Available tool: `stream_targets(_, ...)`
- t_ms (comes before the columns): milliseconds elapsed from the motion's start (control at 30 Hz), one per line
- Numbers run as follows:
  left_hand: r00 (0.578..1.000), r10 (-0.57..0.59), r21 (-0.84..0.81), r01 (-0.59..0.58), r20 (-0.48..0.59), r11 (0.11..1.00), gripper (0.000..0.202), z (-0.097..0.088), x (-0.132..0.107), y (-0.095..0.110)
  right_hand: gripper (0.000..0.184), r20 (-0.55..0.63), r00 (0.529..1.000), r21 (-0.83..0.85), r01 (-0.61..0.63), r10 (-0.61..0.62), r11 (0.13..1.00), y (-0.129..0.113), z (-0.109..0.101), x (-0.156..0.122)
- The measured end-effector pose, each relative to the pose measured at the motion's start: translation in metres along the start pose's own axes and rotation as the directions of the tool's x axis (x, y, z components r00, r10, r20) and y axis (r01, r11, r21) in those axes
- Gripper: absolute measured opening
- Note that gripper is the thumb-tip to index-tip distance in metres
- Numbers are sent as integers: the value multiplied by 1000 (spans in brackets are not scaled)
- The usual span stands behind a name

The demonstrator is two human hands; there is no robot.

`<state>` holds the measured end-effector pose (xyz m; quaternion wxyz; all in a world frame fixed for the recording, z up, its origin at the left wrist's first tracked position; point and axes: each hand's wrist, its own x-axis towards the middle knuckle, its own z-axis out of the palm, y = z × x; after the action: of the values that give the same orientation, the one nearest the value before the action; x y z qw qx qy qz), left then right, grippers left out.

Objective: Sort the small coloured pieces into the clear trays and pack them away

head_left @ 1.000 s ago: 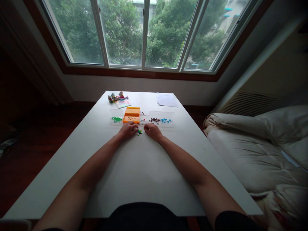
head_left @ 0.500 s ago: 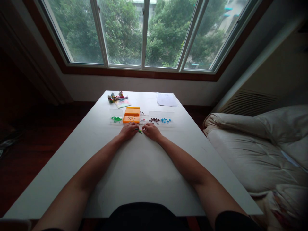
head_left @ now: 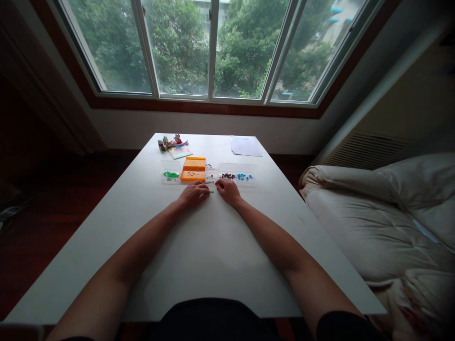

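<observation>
My left hand [head_left: 195, 193] rests low over the table with its fingers pinched together. A small green piece [head_left: 212, 192] sticks out from its fingertips, too small to tell its kind. Just to the right, my right hand [head_left: 228, 190] has its fingers closed; what they hold, if anything, is hidden. The two hands are a short gap apart. Beyond the left hand stands an open orange box [head_left: 194, 168] with small pale bits in it. Past the right hand, dark brown beads [head_left: 228, 176] and blue beads [head_left: 244, 177] lie in a clear plastic case [head_left: 237, 167].
Green beads [head_left: 171, 175] lie in another clear case [head_left: 169, 165] to the left. Small colourful figures [head_left: 172, 142] and a pastel card [head_left: 180, 152] sit at the far left of the white table [head_left: 220, 265]. Paper sheets [head_left: 246, 146] lie far right; a pale sofa [head_left: 359, 227] stands beside.
The fingertips of my left hand have moved slightly right, and less green shows at them. My right hand has drawn a little to the right, its fingers more bunched.
</observation>
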<state>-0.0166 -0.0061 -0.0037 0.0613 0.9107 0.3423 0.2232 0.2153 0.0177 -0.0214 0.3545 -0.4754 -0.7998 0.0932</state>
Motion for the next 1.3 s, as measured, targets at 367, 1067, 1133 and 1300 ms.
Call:
stream_targets(367,1000,6,79,-7,16,997,26,0,2,3,14,-26,1000,54,3,-2,999,2,3,1)
stream_targets(1067,978,-110,102,130,-178,986,33,-2,0,-15,14,-41,999,92,21,-17,996,4,4,1)
stream_targets(1133,943,-189,93,221,-273,971,34,-6,-2,-23,15,-38,999,100,25,-21,995,4,4,1)
stream_targets(1300,834,-362,68,426,-417,902,38,-10,-9,-45,14,-44,999,116,38,-33,992,3,4,1)
